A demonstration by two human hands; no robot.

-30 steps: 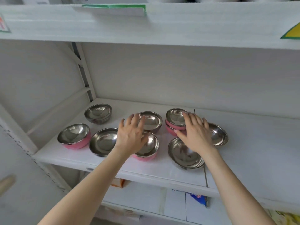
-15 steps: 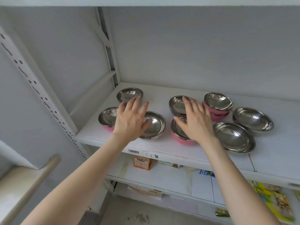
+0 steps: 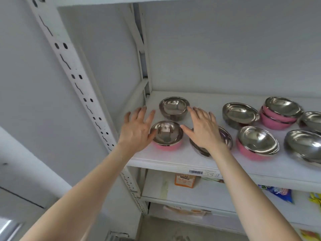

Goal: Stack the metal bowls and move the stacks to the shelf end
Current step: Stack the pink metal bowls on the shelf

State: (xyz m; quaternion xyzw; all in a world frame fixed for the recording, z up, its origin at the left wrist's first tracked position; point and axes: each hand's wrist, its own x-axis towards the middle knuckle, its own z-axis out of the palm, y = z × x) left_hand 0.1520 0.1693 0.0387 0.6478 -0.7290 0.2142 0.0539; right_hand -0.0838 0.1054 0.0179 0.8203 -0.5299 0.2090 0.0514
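**Operator:** State the reference point.

**Inspector:** The white perforated steel upright (image 3: 78, 87) at the shelf's left end. All positions are given from it.

**Operator:** Where are the bowls?

**Inspector:** All stand on the white shelf board (image 3: 173, 159).
- Nearest the upright, at the front edge, is a round pink-sided bowl with a polished steel lining (image 3: 166, 134). It is upright and unstacked.
- Behind it, equally near the upright, is a round all-steel bowl (image 3: 173, 106).
- Next out from the upright is a second all-steel bowl (image 3: 226, 139), largely covered by a hand.
- Further out are a third all-steel bowl (image 3: 239, 113), a second pink-sided bowl (image 3: 257, 141) and a nested stack of two pink-sided bowls (image 3: 281, 112).
- Farthest out are more steel bowls (image 3: 304, 145), cut off by the frame edge.

**Operator:** What is the hand condition?

**Inspector:** The left hand (image 3: 137, 129) has its fingers straight and spread, gripping nothing. It sits between the upright and the first pink-sided bowl, with the thumb at that bowl's rim. I cannot tell whether it touches.

The right hand (image 3: 203, 129) also has its fingers straight and spread, gripping nothing. It is above the second all-steel bowl. Its thumb tip is just beside the first pink-sided bowl's rim, on the side away from the upright.

**Operator:** Any other items?

**Inspector:** An orange carton (image 3: 185, 180) stands on the lower shelf, near the upright.
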